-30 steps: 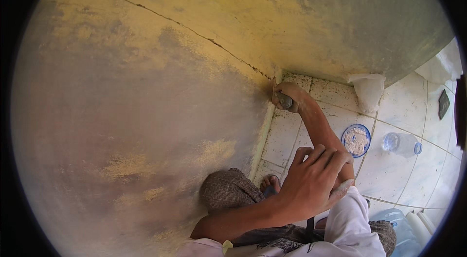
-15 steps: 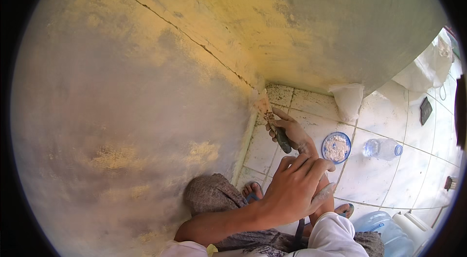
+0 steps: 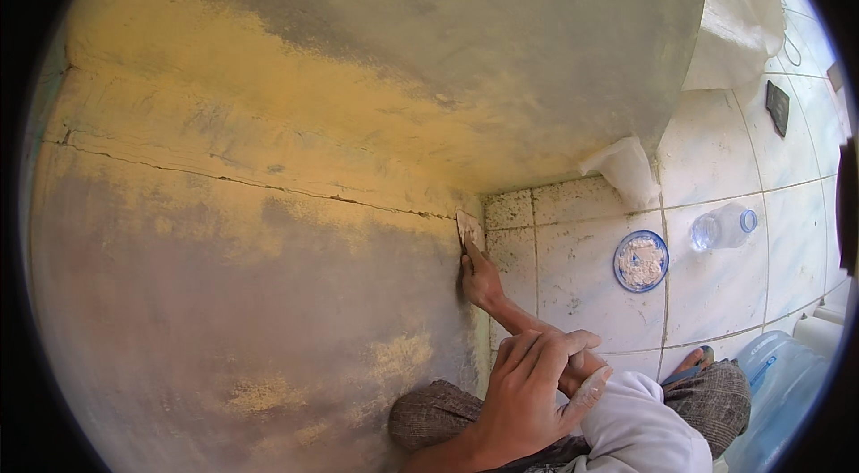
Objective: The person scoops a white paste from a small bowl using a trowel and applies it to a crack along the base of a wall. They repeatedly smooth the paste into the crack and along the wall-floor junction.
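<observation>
My right hand (image 3: 483,281) is closed around a putty knife, reaching forward along the wall's base. The putty knife's blade (image 3: 467,228) rests on the wall at the right end of a long crack (image 3: 335,198), close to the corner; its handle is mostly hidden by the fingers. My left hand (image 3: 535,383) is raised in front of my right forearm, fingers loosely bent and apart, with nothing visible in it. Right of my hands, a blue-rimmed dish (image 3: 617,269) with pale, lumpy putty (image 3: 642,264) stands on the floor tiles.
A clear plastic bottle (image 3: 723,228) lies beside the dish. A white plastic bag (image 3: 625,170) leans at the wall's foot, and a larger white sack (image 3: 738,21) stands farther off. A dark flat piece (image 3: 777,108) lies on the tiles. At lower right is a big bluish water jug (image 3: 780,383).
The putty knife has gone from being angled away, handle showing, to lying against the wall in my right hand. My view has turned, showing more of the crack. My left hand stays raised.
</observation>
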A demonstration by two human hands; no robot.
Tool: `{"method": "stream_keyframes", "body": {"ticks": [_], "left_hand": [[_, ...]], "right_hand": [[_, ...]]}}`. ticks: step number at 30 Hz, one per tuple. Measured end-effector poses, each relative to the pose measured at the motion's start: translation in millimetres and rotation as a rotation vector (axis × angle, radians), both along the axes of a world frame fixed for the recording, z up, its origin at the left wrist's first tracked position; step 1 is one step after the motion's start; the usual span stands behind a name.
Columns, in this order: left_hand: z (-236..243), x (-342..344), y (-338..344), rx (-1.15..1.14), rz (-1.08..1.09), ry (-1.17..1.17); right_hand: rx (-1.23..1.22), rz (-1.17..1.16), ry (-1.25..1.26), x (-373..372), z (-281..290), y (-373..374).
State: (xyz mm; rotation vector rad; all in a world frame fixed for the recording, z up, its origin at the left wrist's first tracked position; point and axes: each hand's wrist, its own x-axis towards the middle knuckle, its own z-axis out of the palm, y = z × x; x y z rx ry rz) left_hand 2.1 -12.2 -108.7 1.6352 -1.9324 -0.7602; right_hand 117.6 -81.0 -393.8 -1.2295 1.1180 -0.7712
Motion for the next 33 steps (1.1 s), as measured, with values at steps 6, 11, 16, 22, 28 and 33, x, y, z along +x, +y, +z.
{"method": "stream_keyframes", "body": {"ticks": [6,11,16,22,28,33], "left_hand": [[0,-21,-14,-0.046,-0.079,0.07],[-17,-18,-18,-0.066,-0.094,-0.017],[-24,-20,-15,-0.018,-0.06,-0.033],[-14,3,-4,-0.089,0.019,-0.049],[-8,7,7,-0.144,-0.011,0.06],[-1,17,9,-0.168,0.037,0.096]], "right_hand": [[0.009,0.322,0.028,-35,-3,-16],[0.291,0.651,-0.132,-72,17,-41],[0.529,0.639,-0.133,-91,-29,-118],[0.87,0.456,-0.322,-62,-10,-159],[0.904,0.433,-0.342,-59,-10,-165],[0.835,0.439,-0.361,-65,22,-160]]}}
